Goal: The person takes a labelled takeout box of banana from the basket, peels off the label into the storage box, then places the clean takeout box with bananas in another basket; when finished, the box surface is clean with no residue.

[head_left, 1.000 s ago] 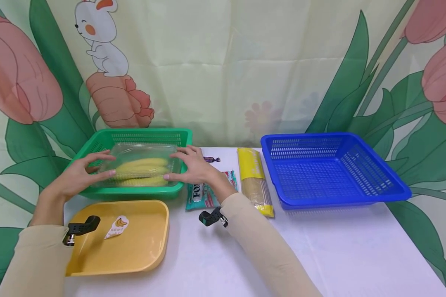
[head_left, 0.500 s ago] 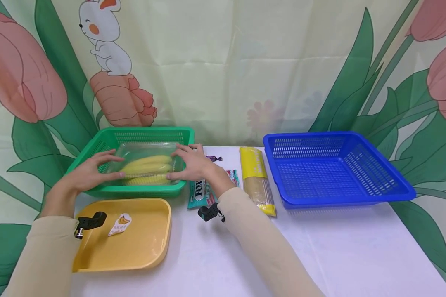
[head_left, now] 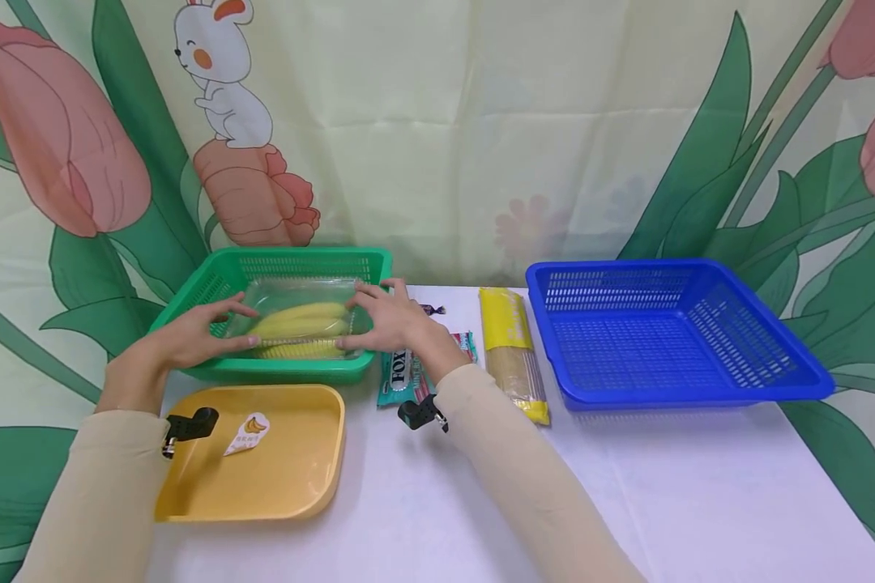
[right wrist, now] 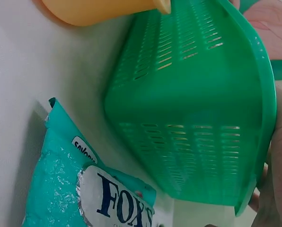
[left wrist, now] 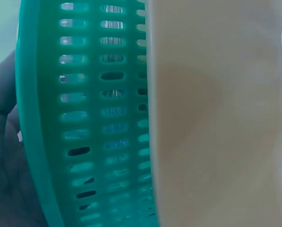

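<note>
A clear plastic box (head_left: pixel 309 287) with long yellow pieces (head_left: pixel 302 320) that look like bananas inside lies in the green basket (head_left: pixel 270 374). My left hand (head_left: pixel 189 332) grips its left end, thumb at the front and fingers farther back. At the right end my right hand (head_left: pixel 390 320) holds it the same way, over the basket's right rim. The wrist views show mostly the basket's slotted wall, with part of the left hand (left wrist: pixel 8 156) and part of the right hand (right wrist: pixel 278 175) beyond the rim, so the grip on the box is hidden there.
A yellow tray (head_left: pixel 292 461) with a banana sticker stands in front of the green basket. Under the right forearm lies a teal FOX'S packet (head_left: pixel 395 380), with a small wrapped sweet (head_left: pixel 433 309) behind it. A yellow noodle-like packet (head_left: pixel 506 332) lies beside the blue basket (head_left: pixel 671 348).
The head view has turned a little to the left, so everything sits farther right. Both hands stay at the box's ends, the left one slightly farther right; the box remains in the green basket.
</note>
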`<state>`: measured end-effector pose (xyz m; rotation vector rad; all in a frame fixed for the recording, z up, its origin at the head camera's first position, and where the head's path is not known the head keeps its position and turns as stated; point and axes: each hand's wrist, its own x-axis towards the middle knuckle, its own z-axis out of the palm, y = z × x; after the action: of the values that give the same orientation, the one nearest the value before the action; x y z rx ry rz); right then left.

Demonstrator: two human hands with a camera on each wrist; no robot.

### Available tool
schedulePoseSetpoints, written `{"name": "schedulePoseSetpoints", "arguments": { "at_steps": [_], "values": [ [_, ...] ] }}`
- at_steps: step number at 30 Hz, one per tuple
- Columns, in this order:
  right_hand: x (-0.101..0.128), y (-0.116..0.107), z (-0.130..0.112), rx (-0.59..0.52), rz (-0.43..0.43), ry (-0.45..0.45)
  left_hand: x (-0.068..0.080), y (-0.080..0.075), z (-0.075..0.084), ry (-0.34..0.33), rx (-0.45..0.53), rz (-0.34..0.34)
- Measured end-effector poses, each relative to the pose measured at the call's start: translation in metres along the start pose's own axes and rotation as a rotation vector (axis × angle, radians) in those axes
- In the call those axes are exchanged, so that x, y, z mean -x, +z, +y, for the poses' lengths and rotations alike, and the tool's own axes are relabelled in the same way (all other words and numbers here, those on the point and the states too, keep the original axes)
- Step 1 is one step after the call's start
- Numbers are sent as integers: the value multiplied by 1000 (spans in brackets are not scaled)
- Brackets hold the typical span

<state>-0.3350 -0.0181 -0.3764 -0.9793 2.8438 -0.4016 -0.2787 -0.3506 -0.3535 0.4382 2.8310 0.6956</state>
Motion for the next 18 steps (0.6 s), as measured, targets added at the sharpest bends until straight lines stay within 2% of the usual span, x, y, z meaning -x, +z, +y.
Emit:
{"name": "schedulePoseSetpoints", "arguments": {
  "at_steps": [9,12,18],
  "values": [
    [4,7,2,-79,39,-45,3,1,3,-10,1,19],
    [6,8,-1,-80,42,-43,10,3,-1,-27,18,71],
    [13,2,1,-106,23,-34,8,8,-2,-8,15,179]
  ]
}}
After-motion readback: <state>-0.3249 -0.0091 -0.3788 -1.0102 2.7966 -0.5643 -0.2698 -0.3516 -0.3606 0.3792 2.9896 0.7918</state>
